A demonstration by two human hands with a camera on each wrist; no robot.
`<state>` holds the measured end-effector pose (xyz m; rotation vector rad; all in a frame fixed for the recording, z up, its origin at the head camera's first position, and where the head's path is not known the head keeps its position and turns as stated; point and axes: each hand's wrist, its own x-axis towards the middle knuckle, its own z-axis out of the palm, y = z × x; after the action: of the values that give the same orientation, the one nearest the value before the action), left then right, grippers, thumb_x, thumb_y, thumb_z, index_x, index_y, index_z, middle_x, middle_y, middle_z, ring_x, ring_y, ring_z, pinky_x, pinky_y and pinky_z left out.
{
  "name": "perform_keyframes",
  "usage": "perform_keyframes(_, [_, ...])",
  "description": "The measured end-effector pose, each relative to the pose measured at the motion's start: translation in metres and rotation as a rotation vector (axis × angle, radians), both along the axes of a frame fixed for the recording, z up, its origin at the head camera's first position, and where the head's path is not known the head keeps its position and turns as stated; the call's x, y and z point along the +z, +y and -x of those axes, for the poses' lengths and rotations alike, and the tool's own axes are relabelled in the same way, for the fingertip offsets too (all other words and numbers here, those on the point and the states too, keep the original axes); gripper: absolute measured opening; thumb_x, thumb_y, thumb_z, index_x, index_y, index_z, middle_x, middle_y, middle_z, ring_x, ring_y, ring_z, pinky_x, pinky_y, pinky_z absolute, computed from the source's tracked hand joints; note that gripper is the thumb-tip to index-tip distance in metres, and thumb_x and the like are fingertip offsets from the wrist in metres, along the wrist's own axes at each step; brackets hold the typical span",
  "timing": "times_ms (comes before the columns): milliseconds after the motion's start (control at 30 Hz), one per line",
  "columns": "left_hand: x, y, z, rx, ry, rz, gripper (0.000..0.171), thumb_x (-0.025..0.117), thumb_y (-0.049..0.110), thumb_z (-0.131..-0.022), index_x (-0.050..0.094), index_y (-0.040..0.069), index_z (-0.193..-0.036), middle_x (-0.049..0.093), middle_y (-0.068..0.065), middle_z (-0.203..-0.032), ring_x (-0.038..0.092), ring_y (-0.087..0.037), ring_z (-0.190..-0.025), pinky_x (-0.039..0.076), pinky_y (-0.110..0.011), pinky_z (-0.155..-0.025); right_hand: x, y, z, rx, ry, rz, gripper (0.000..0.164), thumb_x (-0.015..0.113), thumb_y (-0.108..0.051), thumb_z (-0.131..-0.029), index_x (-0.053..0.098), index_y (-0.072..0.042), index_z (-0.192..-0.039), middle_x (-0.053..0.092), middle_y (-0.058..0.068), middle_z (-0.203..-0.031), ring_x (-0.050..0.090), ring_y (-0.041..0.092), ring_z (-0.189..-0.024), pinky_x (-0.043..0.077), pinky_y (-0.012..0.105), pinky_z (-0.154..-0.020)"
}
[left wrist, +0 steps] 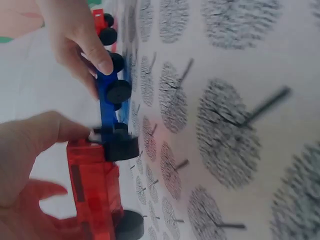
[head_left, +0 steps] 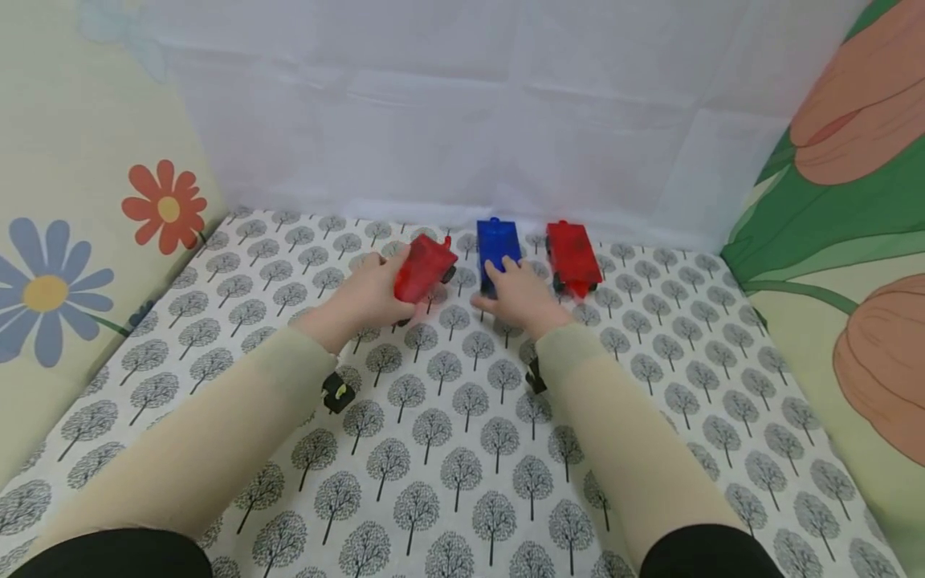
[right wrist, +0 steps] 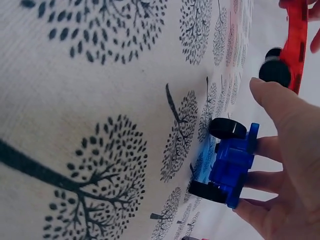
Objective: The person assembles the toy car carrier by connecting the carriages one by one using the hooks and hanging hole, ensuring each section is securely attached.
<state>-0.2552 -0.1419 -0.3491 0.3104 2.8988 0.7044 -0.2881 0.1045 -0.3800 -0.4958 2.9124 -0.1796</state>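
My left hand [head_left: 366,295] grips a red toy wagon [head_left: 422,269] by its sides, thumb against one side and fingers on the other. This wagon is tilted, with black wheels [left wrist: 131,225] and a small tab at one end. My right hand [head_left: 522,295] rests its fingertips on the top of a blue toy wagon [head_left: 497,238], the thumb [right wrist: 270,95] held apart from it. The blue wagon's black wheels [right wrist: 227,128] show in the right wrist view. A second red toy wagon [head_left: 572,255] stands right of the blue one, touched by neither hand.
The wagons are near the back of a table covered with a tree-print cloth [head_left: 462,482]. Behind them hangs a white cloth [head_left: 448,120]. Flower-print panels [head_left: 87,160] flank the table on both sides.
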Motion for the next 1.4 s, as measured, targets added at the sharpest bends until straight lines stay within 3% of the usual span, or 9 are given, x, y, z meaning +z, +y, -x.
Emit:
perform_keyframes(233, [-0.004,-0.008,-0.015,-0.137,-0.045,0.032,0.105,0.078,0.016,-0.081,0.010,0.019,-0.160,0.041,-0.028,-0.133,0.058,-0.032,-0.092,0.054,-0.042,-0.071,0.001,0.000,-0.001,0.002,-0.005,-0.001,0.082,0.048,-0.060,-0.097,0.017,-0.017,-0.159,0.012,0.018,-0.162,0.011,0.041,-0.146,0.020,0.054,-0.114])
perform_keyframes(500, [-0.001,-0.014,-0.023,-0.232,-0.014,0.065,0.111,0.081,0.013,-0.075,0.009,0.014,-0.160,0.041,-0.021,-0.138,0.058,-0.027,-0.090,0.052,-0.037,-0.072,-0.001,0.002,0.000,-0.011,0.005,0.039,0.061,0.038,-0.034,-0.104,0.016,-0.017,-0.159,0.012,0.016,-0.162,0.011,0.041,-0.146,0.017,0.053,-0.115])
perform_keyframes(1033, [0.009,-0.018,-0.046,-0.453,-0.120,0.042,0.100,0.080,0.006,-0.070,0.028,0.010,-0.156,0.039,-0.011,-0.149,0.053,-0.025,-0.101,0.047,-0.041,-0.084,0.002,0.003,0.000,-0.031,-0.017,0.063,0.064,0.040,-0.031,-0.101,0.017,-0.019,-0.159,0.012,0.014,-0.163,0.010,0.041,-0.146,0.020,0.056,-0.113])
perform_keyframes(1233, [0.008,-0.014,-0.052,-0.520,-0.125,0.080,0.097,0.078,0.006,-0.070,0.032,0.008,-0.155,0.037,-0.018,-0.151,0.047,-0.029,-0.119,0.042,-0.048,-0.097,0.001,0.004,0.001,-0.027,-0.008,0.049,0.062,0.039,-0.032,-0.102,0.018,-0.019,-0.159,0.013,0.014,-0.163,0.011,0.041,-0.146,0.019,0.055,-0.114])
perform_keyframes(1400, [0.005,-0.011,-0.058,-0.565,-0.126,0.096,0.095,0.080,0.007,-0.070,0.035,0.009,-0.154,0.038,-0.017,-0.151,0.047,-0.031,-0.122,0.040,-0.052,-0.100,0.000,0.002,0.002,-0.015,-0.002,0.045,0.062,0.040,-0.033,-0.103,0.019,-0.018,-0.159,0.014,0.014,-0.162,0.012,0.041,-0.146,0.019,0.054,-0.114])
